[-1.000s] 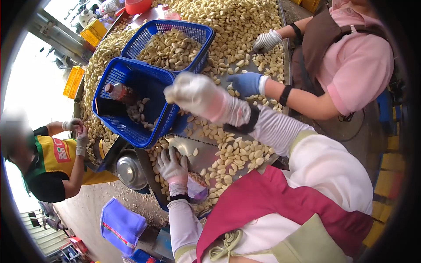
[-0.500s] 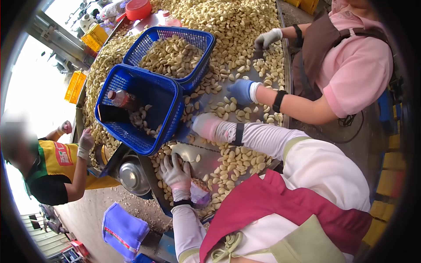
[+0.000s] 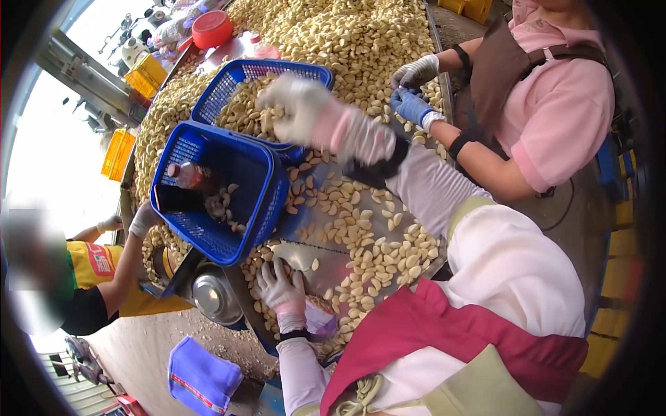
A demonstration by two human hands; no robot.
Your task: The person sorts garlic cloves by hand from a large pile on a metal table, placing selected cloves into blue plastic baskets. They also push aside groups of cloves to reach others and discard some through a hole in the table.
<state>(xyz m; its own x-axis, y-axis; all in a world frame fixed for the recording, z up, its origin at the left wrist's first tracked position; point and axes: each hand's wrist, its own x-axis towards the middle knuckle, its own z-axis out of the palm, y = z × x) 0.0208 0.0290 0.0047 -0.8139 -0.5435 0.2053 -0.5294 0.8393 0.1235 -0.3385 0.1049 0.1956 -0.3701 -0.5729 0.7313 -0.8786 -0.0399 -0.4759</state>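
My left hand (image 3: pixel 281 288), in a pale glove with its fingers spread, rests on garlic cloves (image 3: pixel 374 267) at the near side of the metal table. Close to its wrist lies a small purple-and-white packet (image 3: pixel 320 319). My right hand (image 3: pixel 302 111), gloved and smeared by motion, is over the rear blue basket (image 3: pixel 208 93), which holds a heap of cloves; whether its fingers grip anything cannot be made out. In front of that basket stands another blue basket (image 3: pixel 267 208), containing a bottle (image 3: pixel 186 175), a dark flat object (image 3: pixel 172 200) and some cloves.
On the right, a co-worker in pink (image 3: pixel 555 118) brings two gloved hands together above the cloves. Another person in a yellow vest (image 3: pixel 100 260) reaches in from the left. A red bowl (image 3: pixel 212 29) sits at the back. A metal lid (image 3: pixel 214 295) is beside the table.
My right hand has swung up and away from the table surface to the rear basket. My left hand stays on the cloves. The pink-clad co-worker's hands have come together.
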